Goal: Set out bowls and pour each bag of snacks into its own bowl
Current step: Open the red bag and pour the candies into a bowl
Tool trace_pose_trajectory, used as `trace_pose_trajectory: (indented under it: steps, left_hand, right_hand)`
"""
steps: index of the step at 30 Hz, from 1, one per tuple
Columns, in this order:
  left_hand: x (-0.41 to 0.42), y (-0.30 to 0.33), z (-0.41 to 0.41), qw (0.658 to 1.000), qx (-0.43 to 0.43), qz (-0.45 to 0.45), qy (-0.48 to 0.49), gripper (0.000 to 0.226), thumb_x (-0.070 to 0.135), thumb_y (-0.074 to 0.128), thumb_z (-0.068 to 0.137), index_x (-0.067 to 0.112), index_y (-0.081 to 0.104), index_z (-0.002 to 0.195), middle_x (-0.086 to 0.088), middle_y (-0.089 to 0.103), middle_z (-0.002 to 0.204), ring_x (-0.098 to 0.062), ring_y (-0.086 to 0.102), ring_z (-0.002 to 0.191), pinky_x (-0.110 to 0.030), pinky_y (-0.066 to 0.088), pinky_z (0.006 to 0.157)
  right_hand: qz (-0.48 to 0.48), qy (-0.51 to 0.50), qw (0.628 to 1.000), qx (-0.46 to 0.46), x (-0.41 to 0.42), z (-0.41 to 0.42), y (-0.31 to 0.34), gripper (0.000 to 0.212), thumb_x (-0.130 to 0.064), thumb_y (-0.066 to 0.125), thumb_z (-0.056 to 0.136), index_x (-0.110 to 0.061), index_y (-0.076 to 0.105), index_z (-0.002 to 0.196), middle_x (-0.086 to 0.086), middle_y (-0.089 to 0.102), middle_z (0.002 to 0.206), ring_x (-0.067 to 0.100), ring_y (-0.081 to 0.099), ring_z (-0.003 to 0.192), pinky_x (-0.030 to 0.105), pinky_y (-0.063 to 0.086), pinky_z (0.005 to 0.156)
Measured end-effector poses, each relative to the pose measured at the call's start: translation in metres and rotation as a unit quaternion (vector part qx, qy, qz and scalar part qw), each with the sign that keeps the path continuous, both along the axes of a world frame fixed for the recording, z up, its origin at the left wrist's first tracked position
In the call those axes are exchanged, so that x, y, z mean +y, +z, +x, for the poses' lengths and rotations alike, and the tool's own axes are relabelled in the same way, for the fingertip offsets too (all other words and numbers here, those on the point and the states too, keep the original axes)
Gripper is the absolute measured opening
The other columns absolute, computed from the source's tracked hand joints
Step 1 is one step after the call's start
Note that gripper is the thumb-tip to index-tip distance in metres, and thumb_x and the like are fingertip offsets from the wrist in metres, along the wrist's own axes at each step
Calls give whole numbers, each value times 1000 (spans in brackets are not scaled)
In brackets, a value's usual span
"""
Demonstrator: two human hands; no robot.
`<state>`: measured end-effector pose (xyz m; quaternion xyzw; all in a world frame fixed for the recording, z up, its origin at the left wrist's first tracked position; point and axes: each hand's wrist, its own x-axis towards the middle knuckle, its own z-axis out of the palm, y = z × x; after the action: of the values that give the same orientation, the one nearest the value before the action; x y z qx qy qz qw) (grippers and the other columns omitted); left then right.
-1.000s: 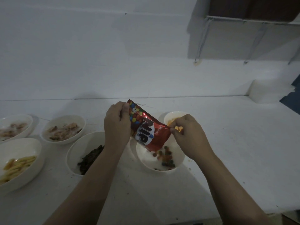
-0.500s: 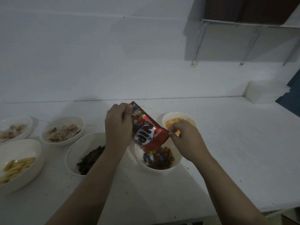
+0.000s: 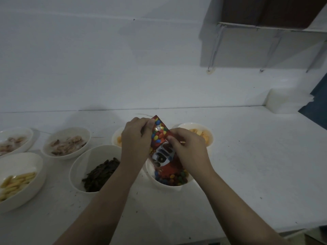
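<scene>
Candy bag (image 3: 161, 147), red, printed with coloured sweets and big letters I can't quite read, hangs tipped mouth-down over the candy bowl (image 3: 159, 182); my left hand (image 3: 136, 138) pinches its top corner, my right hand (image 3: 189, 147) its side edge. Seven white bowls stand on the counter (image 3: 247, 174): dark strips (image 3: 101, 171) left, orange crackers (image 3: 206, 137) behind.
</scene>
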<state>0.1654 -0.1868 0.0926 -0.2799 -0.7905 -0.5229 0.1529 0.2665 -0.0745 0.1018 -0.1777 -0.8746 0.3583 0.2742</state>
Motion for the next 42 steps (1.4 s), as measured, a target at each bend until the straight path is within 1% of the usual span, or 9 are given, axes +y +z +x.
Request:
trace_pose_trajectory:
  steps: [7, 11, 14, 17, 20, 25, 30, 35, 42]
  left_hand:
    - [1, -10, -4, 999, -19, -2, -26, 48, 67, 49, 83, 28, 60, 108, 13, 54, 107, -10, 46, 107, -41, 48, 92]
    - [3, -11, 0, 971, -215, 62, -81, 66, 67, 63, 77, 36, 38, 130, 6, 46, 131, -13, 43, 126, -36, 47, 98]
    - [4, -9, 5, 908, -338, 147, -200, 45, 45, 62, 80, 31, 49, 121, 8, 68, 116, -9, 66, 107, -22, 55, 77]
    - [10, -4, 9, 897, -329, 161, -247, 22, 35, 58, 86, 29, 57, 107, 20, 74, 95, 0, 71, 90, -16, 55, 66]
    - [17, -1, 9, 904, -309, 155, -250, 32, 41, 62, 81, 29, 59, 110, 17, 74, 101, -4, 71, 94, -26, 59, 77]
    - [22, 0, 3, 902, -315, 149, -253, 38, 43, 65, 77, 27, 60, 112, 10, 74, 106, -12, 71, 99, -38, 58, 86]
    - [23, -1, -3, 912, -302, 116, -250, 41, 40, 69, 75, 22, 65, 112, 2, 74, 106, -17, 72, 98, -46, 57, 89]
    - [25, -3, -6, 923, -290, 105, -231, 18, 21, 69, 86, 11, 68, 101, -5, 76, 96, -23, 73, 90, -47, 59, 84]
    - [28, -7, -6, 910, -297, 114, -267, 30, 33, 70, 77, 18, 68, 102, -2, 76, 99, -22, 73, 92, -43, 59, 82]
  right_hand:
    - [-171, -22, 983, 63, 16, 6, -17, 13, -24, 61, 96, -27, 73, 97, -16, 74, 90, -1, 69, 87, 23, 59, 78]
    - [-244, -45, 964, 99, 23, 12, -21, 15, -24, 60, 97, -20, 74, 104, -7, 76, 96, 10, 72, 91, 36, 61, 83]
    - [-298, -45, 947, 109, 26, 14, -22, 16, -23, 60, 97, -18, 73, 104, -4, 76, 98, 15, 73, 93, 43, 60, 86]
    - [-305, -48, 944, 119, 24, 16, -24, 18, -26, 58, 98, -22, 70, 111, -7, 74, 107, 13, 71, 100, 43, 59, 89]
    - [-306, -51, 940, 141, 27, 17, -19, 30, -39, 49, 101, -33, 58, 128, -16, 62, 126, 6, 62, 112, 27, 56, 89]
    - [-349, -4, 921, 173, 33, 20, -6, 30, -47, 43, 101, -42, 58, 126, -15, 65, 124, 3, 64, 111, 22, 55, 87]
    - [-363, 55, 920, 135, 38, 22, -2, 35, -33, 60, 93, -26, 61, 127, -5, 74, 110, 10, 70, 102, 28, 59, 85]
    - [-332, 16, 933, 139, 45, 17, -4, 3, -13, 72, 87, -15, 74, 88, 5, 77, 88, 19, 74, 83, 35, 59, 75]
    - [-370, 31, 915, 156, 47, 17, 4, 5, -9, 72, 85, -12, 76, 87, 6, 77, 86, 19, 75, 81, 26, 58, 68]
